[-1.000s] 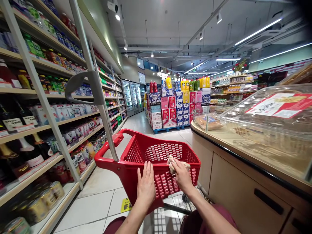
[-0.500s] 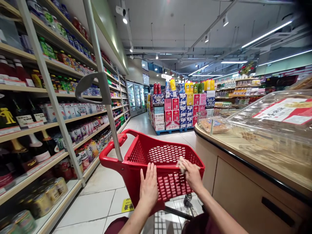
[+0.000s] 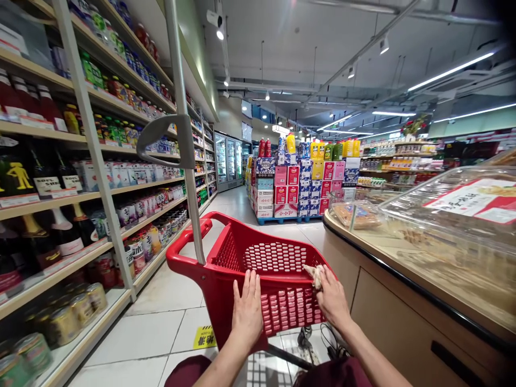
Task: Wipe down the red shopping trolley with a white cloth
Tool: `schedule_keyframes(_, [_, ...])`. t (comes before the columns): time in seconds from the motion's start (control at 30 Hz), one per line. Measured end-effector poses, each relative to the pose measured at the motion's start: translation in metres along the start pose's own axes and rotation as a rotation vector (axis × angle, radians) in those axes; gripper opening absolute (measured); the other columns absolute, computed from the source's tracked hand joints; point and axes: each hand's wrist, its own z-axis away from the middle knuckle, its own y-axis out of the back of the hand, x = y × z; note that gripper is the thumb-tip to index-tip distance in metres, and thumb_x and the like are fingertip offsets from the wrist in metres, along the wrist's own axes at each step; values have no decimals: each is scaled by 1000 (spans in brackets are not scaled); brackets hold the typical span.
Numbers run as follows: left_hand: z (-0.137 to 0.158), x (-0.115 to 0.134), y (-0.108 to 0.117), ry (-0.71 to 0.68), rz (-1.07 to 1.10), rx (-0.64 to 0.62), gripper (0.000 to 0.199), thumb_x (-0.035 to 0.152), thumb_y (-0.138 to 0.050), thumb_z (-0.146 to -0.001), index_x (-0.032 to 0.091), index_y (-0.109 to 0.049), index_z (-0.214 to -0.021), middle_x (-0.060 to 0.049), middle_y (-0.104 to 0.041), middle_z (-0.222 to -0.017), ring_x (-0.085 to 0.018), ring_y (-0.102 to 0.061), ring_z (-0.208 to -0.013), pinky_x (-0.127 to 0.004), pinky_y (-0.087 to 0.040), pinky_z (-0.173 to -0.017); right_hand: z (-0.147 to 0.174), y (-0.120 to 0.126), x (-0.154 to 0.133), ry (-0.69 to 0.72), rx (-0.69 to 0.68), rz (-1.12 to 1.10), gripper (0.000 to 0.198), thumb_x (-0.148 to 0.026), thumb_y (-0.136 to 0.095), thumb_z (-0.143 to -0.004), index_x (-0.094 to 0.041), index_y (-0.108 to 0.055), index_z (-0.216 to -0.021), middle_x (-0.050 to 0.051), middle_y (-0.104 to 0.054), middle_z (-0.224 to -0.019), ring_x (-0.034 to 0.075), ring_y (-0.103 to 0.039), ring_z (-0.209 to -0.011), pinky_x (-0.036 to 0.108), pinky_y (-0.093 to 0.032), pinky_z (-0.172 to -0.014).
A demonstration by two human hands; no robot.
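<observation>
A red plastic shopping cart (image 3: 229,285) with perforated sides stands in front of me. Its basket holds nothing that I can see. My left hand (image 3: 247,307) lies flat against the near side, just under the rim, fingers stretched out. Toward the basket's right end, my right hand (image 3: 332,295) grips a crumpled whitish cloth (image 3: 316,275) and presses it on the rim. From the cart's left end rises a metal pole (image 3: 192,204) with a grey loop handle (image 3: 183,141).
Shelves of bottles and cans (image 3: 94,199) run along the left. On the right is a wooden counter (image 3: 387,301) with clear food covers (image 3: 455,215). Stacked drink boxes (image 3: 286,185) stand on a blue pallet ahead. A yellow floor sticker (image 3: 205,337) lies below the cart.
My right hand has slid right along the rim with the cloth, toward the cart's far right corner. My left hand stays on the near side. The view has shifted slightly.
</observation>
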Motion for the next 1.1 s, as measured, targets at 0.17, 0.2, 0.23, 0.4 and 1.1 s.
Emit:
schedule_keyframes(0.17, [0, 1, 0, -12, -15, 2, 62, 11, -37, -70, 10, -31, -131, -10, -27, -140, -24, -8, -132, -51, -15, -103, 8, -6, 13, 171, -36, 105, 61, -21, -44, -71, -14, -32, -130, 11, -32, -137, 24, -24, -128, 48, -22, -100])
schedule_keyframes(0.2, [0, 0, 1, -17, -12, -3, 62, 11, -36, -69, 10, -30, -131, -9, -26, -140, -24, -9, -132, -51, -16, -103, 7, -6, 18, 192, -50, 98, 58, -17, -41, -73, -15, -32, -130, 9, -34, -136, 22, -25, -128, 46, -24, -100])
schedule_keyframes(0.23, [1, -1, 2, -19, -9, -9, 63, 10, -36, -69, 10, -30, -131, -9, -26, -140, -24, -10, -132, -51, -16, -103, 5, -5, 25, 219, -74, 85, 56, -14, -37, -75, -17, -33, -130, 8, -36, -135, 20, -27, -127, 44, -26, -100])
schedule_keyframes(0.4, [2, 1, 6, -22, -4, -27, 63, 10, -36, -69, 9, -30, -131, -10, -24, -141, -25, -12, -131, -51, -17, -103, -4, 5, 41, 146, -160, 76, 50, -10, -28, -78, -21, -42, -125, 5, -47, -127, 21, -38, -121, 46, -29, -97])
schedule_keyframes(1.1, [1, 1, 10, -40, -1, -57, 64, 12, -35, -70, 10, -27, -133, -10, -23, -141, -23, -10, -132, -51, -16, -103, 7, 0, -59, 251, -94, -86, 63, 1, -28, -69, -26, -44, -124, 2, -39, -134, 19, -30, -125, 46, -25, -99])
